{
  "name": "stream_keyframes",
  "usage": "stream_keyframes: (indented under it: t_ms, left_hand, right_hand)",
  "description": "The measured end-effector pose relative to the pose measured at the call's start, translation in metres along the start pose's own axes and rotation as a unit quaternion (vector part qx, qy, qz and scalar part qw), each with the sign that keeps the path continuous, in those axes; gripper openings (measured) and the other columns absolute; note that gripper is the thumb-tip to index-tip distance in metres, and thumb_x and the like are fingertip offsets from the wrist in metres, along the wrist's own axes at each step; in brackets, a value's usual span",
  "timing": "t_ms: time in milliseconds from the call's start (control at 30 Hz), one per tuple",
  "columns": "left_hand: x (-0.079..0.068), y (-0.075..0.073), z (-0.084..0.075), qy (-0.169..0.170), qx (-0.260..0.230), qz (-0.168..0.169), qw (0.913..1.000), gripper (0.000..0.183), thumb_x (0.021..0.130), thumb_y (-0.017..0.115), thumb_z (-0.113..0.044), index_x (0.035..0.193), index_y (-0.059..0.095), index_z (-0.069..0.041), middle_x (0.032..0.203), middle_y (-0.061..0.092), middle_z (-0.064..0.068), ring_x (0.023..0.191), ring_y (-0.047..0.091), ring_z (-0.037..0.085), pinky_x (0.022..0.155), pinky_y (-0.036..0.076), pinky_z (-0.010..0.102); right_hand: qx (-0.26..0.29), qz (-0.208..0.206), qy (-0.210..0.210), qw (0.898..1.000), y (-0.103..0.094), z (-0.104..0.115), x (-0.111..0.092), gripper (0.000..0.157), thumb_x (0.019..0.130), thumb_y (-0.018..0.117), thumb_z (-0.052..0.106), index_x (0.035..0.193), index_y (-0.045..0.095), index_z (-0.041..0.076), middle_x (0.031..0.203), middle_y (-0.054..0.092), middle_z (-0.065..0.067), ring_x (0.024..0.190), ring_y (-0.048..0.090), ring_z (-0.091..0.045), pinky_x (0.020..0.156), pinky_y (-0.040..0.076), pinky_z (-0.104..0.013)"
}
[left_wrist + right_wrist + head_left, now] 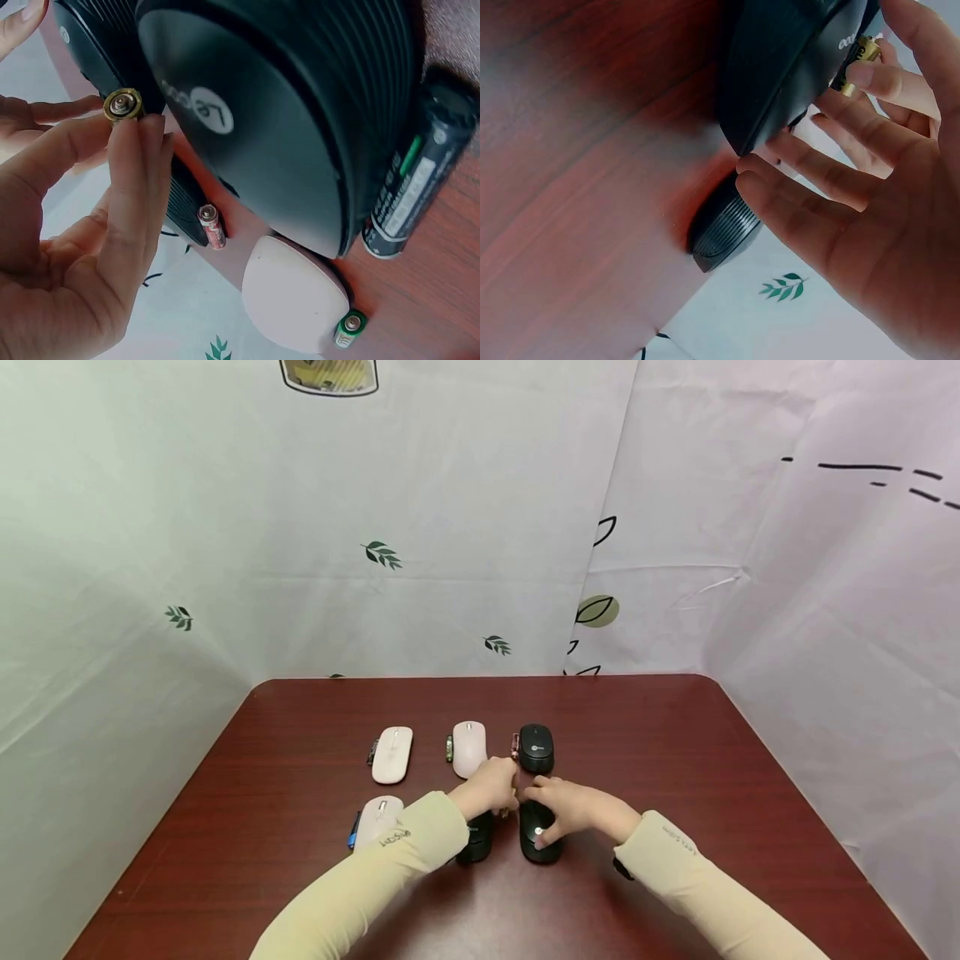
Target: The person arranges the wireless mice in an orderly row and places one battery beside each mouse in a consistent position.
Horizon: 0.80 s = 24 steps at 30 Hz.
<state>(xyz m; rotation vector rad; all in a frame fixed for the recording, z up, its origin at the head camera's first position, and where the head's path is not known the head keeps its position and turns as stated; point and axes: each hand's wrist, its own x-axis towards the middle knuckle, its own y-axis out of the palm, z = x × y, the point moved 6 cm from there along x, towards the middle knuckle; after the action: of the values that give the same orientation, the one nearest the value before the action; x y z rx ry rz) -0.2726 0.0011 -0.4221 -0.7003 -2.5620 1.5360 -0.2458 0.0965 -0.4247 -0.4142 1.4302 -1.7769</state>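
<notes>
My left hand (pixel 491 785) pinches a gold-ended battery (pixel 124 105) between thumb and fingertips, close to the front-right black mouse (pixel 542 852). Its other fingers are extended in the left wrist view. On that same mouse lies my right hand (pixel 572 804), thumb over the top and fingertips at its far end. The right wrist view shows these fingers fairly straight, with the held battery just past them. Partly under the left forearm sits another black mouse (pixel 474 843), a black battery (pixel 409 199) on the table beside it.
Behind the hands stand a white mouse (pixel 392 756), a pale pink mouse (pixel 469 746) and a black mouse (pixel 536 747), each with a battery at its left. A pale mouse (pixel 375 820) with a blue battery (pixel 353 831) is front left, partly covered by the left sleeve.
</notes>
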Motion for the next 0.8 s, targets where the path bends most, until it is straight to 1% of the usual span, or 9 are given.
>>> stream_keyframes:
  t_ms: [100, 267, 367, 467, 600, 700, 800]
  left_hand:
    - [0.0, 0.004, -0.001, -0.012, 0.008, 0.01, 0.9998, 0.011, 0.071, 0.073, 0.002, 0.069, 0.064, -0.004, 0.053, 0.059, 0.003, 0.033, 0.047, 0.006, 0.037, 0.042, 0.018]
    - [0.0, 0.015, -0.001, -0.043, 0.024, 0.032, 0.9982, 0.014, 0.072, 0.073, 0.002, 0.075, 0.061, -0.003, 0.049, 0.056, 0.004, 0.031, 0.046, 0.008, 0.035, 0.041, 0.018]
    - [0.002, 0.019, 0.0, -0.061, 0.032, 0.037, 0.9969, 0.013, 0.072, 0.072, 0.003, 0.077, 0.061, -0.002, 0.046, 0.056, 0.004, 0.031, 0.047, 0.01, 0.035, 0.041, 0.019]
    - [0.002, 0.022, -0.001, -0.074, 0.039, 0.04, 0.9957, 0.012, 0.071, 0.072, 0.004, 0.076, 0.063, -0.002, 0.045, 0.056, 0.004, 0.033, 0.052, 0.012, 0.035, 0.041, 0.019]
    - [0.003, 0.024, -0.001, -0.08, 0.04, 0.04, 0.9952, 0.012, 0.07, 0.072, 0.005, 0.07, 0.063, -0.003, 0.045, 0.057, 0.004, 0.037, 0.059, 0.015, 0.035, 0.042, 0.019]
    - [0.002, 0.024, -0.001, -0.081, 0.042, 0.038, 0.9951, 0.014, 0.069, 0.073, 0.006, 0.067, 0.062, -0.003, 0.045, 0.057, 0.004, 0.037, 0.058, 0.015, 0.034, 0.042, 0.019]
    - [0.001, 0.024, -0.002, -0.08, 0.047, 0.038, 0.995, 0.014, 0.07, 0.073, 0.006, 0.067, 0.062, -0.003, 0.046, 0.057, 0.005, 0.036, 0.057, 0.014, 0.035, 0.042, 0.019]
  right_hand:
    - [-0.009, -0.005, -0.005, 1.0, 0.001, 0.001, 0.0, 0.06, 0.071, 0.081, 0.027, 0.121, 0.056, 0.005, 0.111, 0.053, -0.009, 0.1, 0.055, -0.025, 0.087, 0.048, -0.036]
    - [-0.02, -0.021, -0.016, 0.999, 0.0, 0.004, -0.001, 0.057, 0.07, 0.082, 0.026, 0.117, 0.058, 0.004, 0.108, 0.055, -0.008, 0.098, 0.055, -0.025, 0.086, 0.048, -0.034]
    - [-0.026, -0.028, -0.019, 0.999, -0.001, 0.005, -0.003, 0.056, 0.07, 0.082, 0.026, 0.115, 0.059, 0.003, 0.107, 0.056, -0.008, 0.098, 0.056, -0.025, 0.086, 0.048, -0.034]
    - [-0.026, -0.03, -0.017, 0.999, -0.002, 0.006, -0.003, 0.055, 0.07, 0.082, 0.026, 0.114, 0.059, 0.003, 0.108, 0.056, -0.009, 0.099, 0.056, -0.025, 0.086, 0.048, -0.034]
    - [-0.025, -0.033, -0.014, 0.999, -0.002, 0.007, -0.005, 0.055, 0.07, 0.082, 0.027, 0.115, 0.059, 0.003, 0.107, 0.056, -0.008, 0.098, 0.056, -0.025, 0.085, 0.048, -0.034]
    - [-0.025, -0.037, -0.016, 0.999, -0.001, 0.007, -0.006, 0.055, 0.07, 0.082, 0.027, 0.115, 0.059, 0.004, 0.104, 0.055, -0.007, 0.095, 0.055, -0.023, 0.083, 0.048, -0.033]
    - [-0.028, -0.044, -0.022, 0.998, 0.0, 0.006, -0.007, 0.055, 0.07, 0.082, 0.027, 0.115, 0.059, 0.003, 0.102, 0.055, -0.007, 0.093, 0.055, -0.022, 0.082, 0.048, -0.032]
